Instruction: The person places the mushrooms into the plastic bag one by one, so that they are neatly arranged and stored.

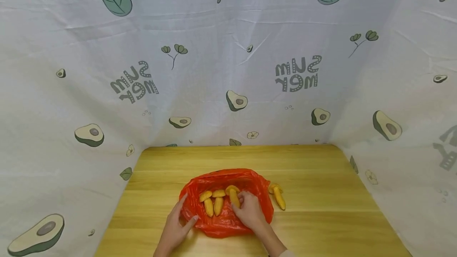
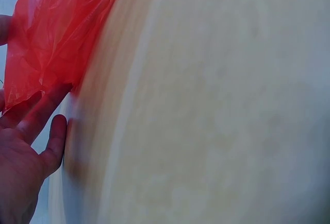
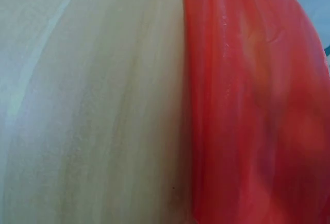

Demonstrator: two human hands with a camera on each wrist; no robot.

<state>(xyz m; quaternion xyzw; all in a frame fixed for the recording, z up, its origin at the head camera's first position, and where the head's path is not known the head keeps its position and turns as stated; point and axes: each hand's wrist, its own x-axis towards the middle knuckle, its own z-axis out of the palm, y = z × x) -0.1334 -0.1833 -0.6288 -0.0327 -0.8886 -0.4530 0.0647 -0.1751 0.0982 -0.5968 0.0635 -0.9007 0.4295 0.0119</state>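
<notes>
A red plastic bag (image 1: 228, 227) lies spread wide on the wooden table. Inside it, side by side, are two yellow mushroom-shaped pieces, one at the left (image 1: 208, 206) and one beside it (image 1: 218, 205). My right hand (image 1: 250, 211) pinches a third yellow mushroom (image 1: 233, 196) within the bag. With fingers spread, my left hand (image 1: 175, 225) touches the bag's left side; the left wrist view shows these fingers (image 2: 44, 112) against the red plastic (image 2: 56, 33). Only the bag's side (image 3: 247, 105) and the table show in the right wrist view; the right hand is out of it.
Another yellow mushroom (image 1: 278, 198) lies on the wooden table (image 1: 321, 185) just right of the bag. A pale cloth (image 1: 203, 74) printed with leaves and avocados hangs behind the table and along both sides.
</notes>
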